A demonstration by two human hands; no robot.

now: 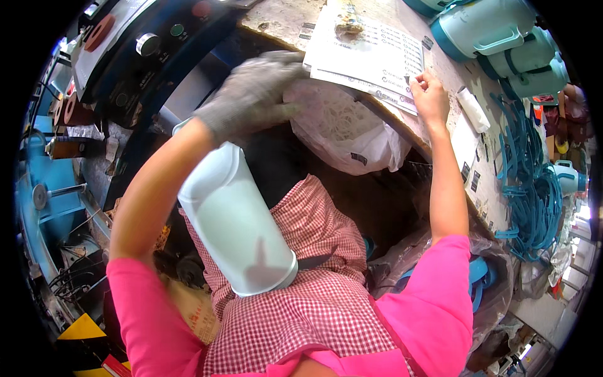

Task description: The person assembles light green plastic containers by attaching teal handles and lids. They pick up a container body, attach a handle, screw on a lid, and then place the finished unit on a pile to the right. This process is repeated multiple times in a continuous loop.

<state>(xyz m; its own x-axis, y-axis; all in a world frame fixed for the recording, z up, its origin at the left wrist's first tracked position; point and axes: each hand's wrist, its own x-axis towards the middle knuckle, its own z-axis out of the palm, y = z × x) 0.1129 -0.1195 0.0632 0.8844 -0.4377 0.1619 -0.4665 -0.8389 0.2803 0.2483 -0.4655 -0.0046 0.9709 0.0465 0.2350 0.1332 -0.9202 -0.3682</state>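
Note:
My right hand (430, 97), bare, pinches the right edge of a white sheet of printed stickers (370, 60), which lies on a stack of sheets on the worktable. My left hand (260, 91) wears a grey knitted glove, somewhat blurred. Its fingers point toward the table's edge beside the sheets, the thumb stands apart, and nothing shows in it. Across my lap, on a red-and-white checked apron (308, 314), a pale blue plastic jug body (239, 220) lies tilted below the left forearm.
Under the table edge hangs a white plastic bag (345, 125) of tangled scraps. Pale blue jugs (483, 31) stand at the far right, near a pile of teal plastic handles (534, 195). A white roll (472, 110) lies on the table. A machine panel with knobs (147, 44) is at left.

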